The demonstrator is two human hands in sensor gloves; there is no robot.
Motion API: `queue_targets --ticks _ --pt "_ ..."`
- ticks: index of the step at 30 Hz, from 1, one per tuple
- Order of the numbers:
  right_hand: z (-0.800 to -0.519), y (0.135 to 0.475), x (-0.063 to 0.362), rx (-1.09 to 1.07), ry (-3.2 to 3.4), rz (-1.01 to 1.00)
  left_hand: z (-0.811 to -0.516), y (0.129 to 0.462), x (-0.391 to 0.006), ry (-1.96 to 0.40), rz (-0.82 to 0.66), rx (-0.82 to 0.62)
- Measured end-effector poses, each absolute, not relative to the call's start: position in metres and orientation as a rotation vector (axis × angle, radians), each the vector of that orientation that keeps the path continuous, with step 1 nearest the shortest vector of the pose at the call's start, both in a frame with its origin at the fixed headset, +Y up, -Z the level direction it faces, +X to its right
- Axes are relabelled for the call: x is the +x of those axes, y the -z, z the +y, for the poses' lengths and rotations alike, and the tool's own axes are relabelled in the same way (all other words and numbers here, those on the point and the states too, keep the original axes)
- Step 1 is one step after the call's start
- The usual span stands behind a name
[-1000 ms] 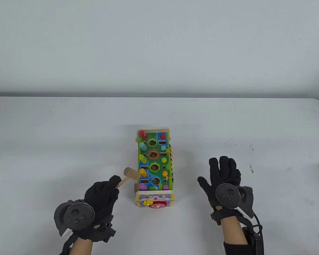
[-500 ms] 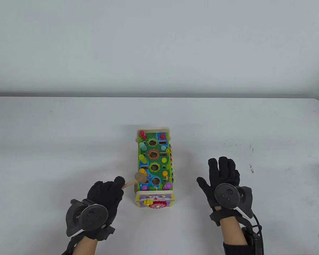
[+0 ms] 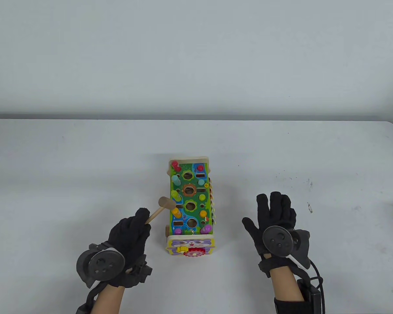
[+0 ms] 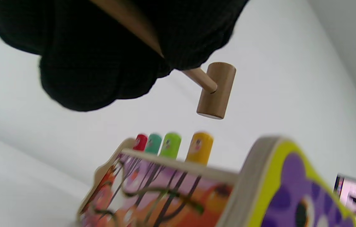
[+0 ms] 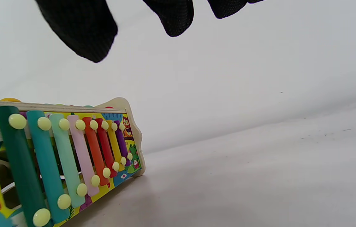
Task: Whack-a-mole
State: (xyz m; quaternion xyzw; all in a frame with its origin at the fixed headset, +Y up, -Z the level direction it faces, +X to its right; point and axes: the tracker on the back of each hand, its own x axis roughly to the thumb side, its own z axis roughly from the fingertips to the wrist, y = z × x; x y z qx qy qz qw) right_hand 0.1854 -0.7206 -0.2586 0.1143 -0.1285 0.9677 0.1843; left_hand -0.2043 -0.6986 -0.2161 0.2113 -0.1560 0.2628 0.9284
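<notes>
Toy: wooden whack-a-mole box (image 3: 190, 202), upright on white table (image 3: 85, 170), roughly centre, betw. the two hands. Coloured pegs along both long edges of the green top; holes down the middle.
Left-row pegs: in left wrist view red (image 4: 140, 142), teal (image 4: 153, 143), green (image 4: 171, 145), yellow (image 4: 199, 147) stand proud of the top edge. Nearest purple one looks sunk low in table view.
Side panel: xylophone bars (image 5: 70, 157) on the toy's right flank, seen from right wrist view.
Mallet: small wooden hammer (image 3: 165, 203); head hangs above the yellow peg, apart from it, face pointing down (left wrist view (image 4: 216, 90)).
Handling: judged light, stiff, hard wood; smooth thin handle may twist in a gloved grip. Best hold is low on the handle, away from the head. Box prob. heavy enough to stay put, but could skid on an off-centre hit.
Left hand (image 3: 129, 234): fingers curled tight round the mallet handle, just left of the toy's near corner.
Right hand (image 3: 275, 219): fingers spread, holding nothing, palm down over the table, to the right of the toy and clear of it.
</notes>
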Motion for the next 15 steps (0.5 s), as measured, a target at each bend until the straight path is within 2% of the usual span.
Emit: queue_targets --ticks 2,4,6,10,15 --pt "-0.721 0.259 0.185 0.322 -2.731 -0.355 -0.700 0.219 -0.199 -0.417 -0.320 0.373" --pt "-0.721 0.259 0.185 0.321 -2.731 -0.351 -0.699 0.218 -0.197 -0.375 -0.312 0.393" --pt "-0.720 0.259 0.185 0.321 -2.728 -0.352 -0.697 0.216 -0.199 -0.433 -0.304 0.450" --pt "-0.720 0.259 0.185 0.318 -2.720 -0.361 -0.690 0.213 -0.211 -0.705 -0.267 0.584" --pt "-0.720 0.259 0.186 0.315 -2.714 -0.369 -0.684 0.215 -0.219 -0.884 -0.237 0.670"
